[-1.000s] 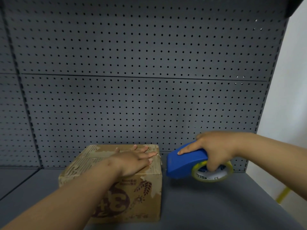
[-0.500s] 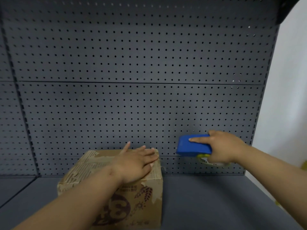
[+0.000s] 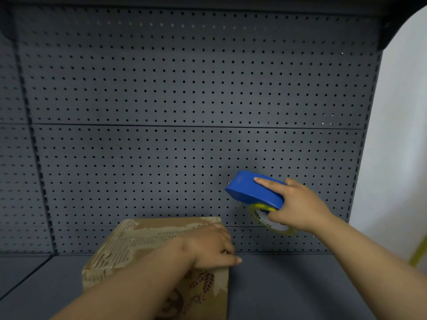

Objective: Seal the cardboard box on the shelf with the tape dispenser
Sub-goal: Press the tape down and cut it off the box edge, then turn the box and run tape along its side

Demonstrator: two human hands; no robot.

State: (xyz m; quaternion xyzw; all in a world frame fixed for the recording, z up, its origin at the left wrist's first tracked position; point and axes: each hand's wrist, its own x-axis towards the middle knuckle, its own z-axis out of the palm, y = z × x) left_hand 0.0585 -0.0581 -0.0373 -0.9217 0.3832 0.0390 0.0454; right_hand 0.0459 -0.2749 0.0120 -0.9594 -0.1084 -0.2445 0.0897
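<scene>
Cardboard box (image 3: 147, 255) sits on shelf (image 3: 288, 287), left of centre. Left hand (image 3: 211, 247) pressed flat on box top, near right edge. Right hand (image 3: 298, 207) clamped on tape dispenser (image 3: 253, 191), held above and right of box. Advice: keep flaps pinned, land tape end over edge, pull straight along seam.

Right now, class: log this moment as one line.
left hand: pressing cardboard box | right hand: tape dispenser held above shelf | taping: not started

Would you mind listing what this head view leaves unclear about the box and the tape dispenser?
- Cardboard box: the top seam is covered by the left hand; the bottom is cut off by the frame edge.
- Tape dispenser: its cutting edge faces away; the tape roll is partly behind the right hand.
- Box print: blurred.
</scene>
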